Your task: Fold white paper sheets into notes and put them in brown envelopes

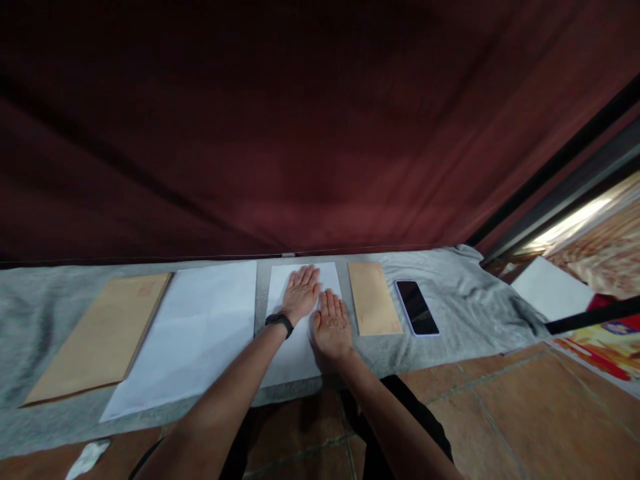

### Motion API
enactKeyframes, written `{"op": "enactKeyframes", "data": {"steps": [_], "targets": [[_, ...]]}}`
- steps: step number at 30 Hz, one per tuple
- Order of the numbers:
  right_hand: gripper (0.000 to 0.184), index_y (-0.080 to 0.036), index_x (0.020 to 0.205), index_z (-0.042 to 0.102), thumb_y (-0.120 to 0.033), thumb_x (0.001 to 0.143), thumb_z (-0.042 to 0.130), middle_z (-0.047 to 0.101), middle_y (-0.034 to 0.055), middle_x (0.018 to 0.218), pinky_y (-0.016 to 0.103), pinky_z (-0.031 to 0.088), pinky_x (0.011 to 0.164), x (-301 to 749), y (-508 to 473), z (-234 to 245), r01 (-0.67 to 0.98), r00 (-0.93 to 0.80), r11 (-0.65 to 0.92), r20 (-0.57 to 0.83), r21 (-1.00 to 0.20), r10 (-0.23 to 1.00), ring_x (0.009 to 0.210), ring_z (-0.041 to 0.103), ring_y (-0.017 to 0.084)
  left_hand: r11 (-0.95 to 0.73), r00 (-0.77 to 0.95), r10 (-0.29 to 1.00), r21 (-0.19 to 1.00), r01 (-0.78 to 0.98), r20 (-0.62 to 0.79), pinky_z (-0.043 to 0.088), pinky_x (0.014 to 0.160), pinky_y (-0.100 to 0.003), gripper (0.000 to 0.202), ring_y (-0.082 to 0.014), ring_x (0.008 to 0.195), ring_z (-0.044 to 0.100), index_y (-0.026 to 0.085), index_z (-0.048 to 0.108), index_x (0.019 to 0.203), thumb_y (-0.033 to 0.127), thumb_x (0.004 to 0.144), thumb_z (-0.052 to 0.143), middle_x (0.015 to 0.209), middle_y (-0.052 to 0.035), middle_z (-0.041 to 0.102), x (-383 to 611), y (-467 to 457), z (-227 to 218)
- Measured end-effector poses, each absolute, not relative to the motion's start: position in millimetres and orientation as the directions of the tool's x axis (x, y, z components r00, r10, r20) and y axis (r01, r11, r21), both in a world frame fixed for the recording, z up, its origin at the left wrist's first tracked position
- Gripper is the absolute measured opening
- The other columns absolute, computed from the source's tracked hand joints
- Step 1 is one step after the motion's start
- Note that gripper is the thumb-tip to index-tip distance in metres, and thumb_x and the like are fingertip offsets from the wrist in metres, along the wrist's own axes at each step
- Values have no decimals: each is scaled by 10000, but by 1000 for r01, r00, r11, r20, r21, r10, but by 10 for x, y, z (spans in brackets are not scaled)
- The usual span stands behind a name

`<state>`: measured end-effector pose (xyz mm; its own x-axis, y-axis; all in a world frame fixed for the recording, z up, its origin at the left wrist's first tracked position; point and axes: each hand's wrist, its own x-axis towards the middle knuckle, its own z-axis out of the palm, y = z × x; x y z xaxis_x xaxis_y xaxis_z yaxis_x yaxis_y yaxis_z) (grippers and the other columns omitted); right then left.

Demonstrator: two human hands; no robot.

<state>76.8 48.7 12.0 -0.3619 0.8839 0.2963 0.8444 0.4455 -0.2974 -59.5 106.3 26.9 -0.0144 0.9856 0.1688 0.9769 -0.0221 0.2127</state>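
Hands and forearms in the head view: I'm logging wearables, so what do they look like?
The left hand and right hand are ungloved. No sleeves show on the left forearm or right forearm. A dark wristband is on the left side only; any markings are too small to tell.

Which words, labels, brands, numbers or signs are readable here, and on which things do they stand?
None are readable.
Large envelope: faint reddish print, too blurred.
Small envelope: reddish print, too small.
Colourful sheet: blue logo-like mark, too blurred.
Middle paper: no writing seen.
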Motion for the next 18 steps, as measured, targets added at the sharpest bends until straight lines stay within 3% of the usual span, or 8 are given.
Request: {"op": "enactKeyframes", "data": {"steps": [10,18], "targets": [[578,-2,1535,313,-288,1033,337,294,219,1591,490,236,1209,844,498,112,846,-331,418,289,-331,898,1491,293,307,157,-198,959,200,967,202,220,1222,-478,610,-275,1504,272,43,361,1516,369,1011,254,1585,-199,356,-919,599,229],[559,-45,1532,342,-287,1028,326,278,197,1599,548,209,1209,905,500,209,822,-385,442,221,-358,896,1504,261,302,-98,67,978,151,984,199,226,1231,-516,555,-257,1504,277,133,385,1514,324,994,353,1589,-133,377,-199,-494,224]]}}
